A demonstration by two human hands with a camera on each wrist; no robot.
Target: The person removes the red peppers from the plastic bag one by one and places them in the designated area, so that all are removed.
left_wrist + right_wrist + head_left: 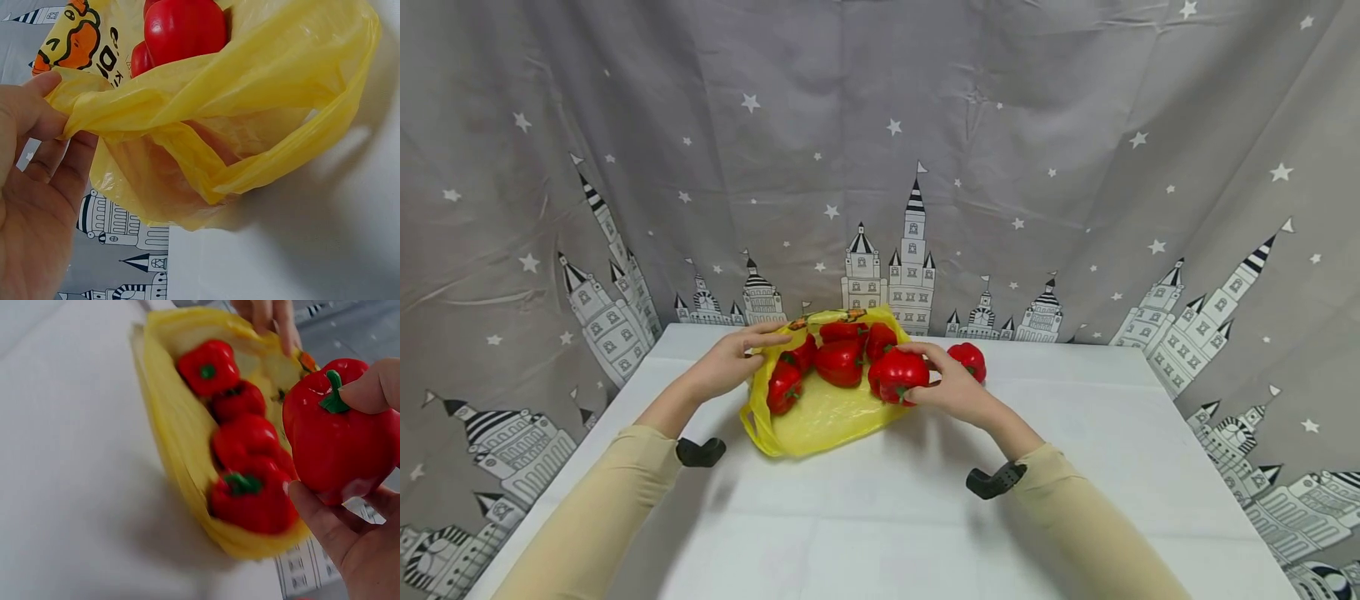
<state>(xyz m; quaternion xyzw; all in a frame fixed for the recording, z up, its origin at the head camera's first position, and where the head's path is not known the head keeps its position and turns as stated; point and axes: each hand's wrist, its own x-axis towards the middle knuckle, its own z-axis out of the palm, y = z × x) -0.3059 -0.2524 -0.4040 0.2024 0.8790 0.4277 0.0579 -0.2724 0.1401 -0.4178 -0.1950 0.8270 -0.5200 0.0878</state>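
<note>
A yellow plastic bag [820, 427] lies with its mouth spread on the white table, several red bell peppers [839, 363] inside. My left hand [727, 363] pinches the bag's left rim; in the left wrist view, thumb and fingers hold the gathered yellow edge [78, 112]. With my right hand [953, 390] I grip a red bell pepper [331, 440] by its sides, the thumb beside its green stem. This pepper is at the bag's right side, and in the right wrist view it appears in front of the bagged ones.
One more red bell pepper [967, 358] sits on the table [880, 525] to the right of the bag, partly behind my right hand. A grey curtain [985, 167] printed with stars and castles hangs behind and around the table.
</note>
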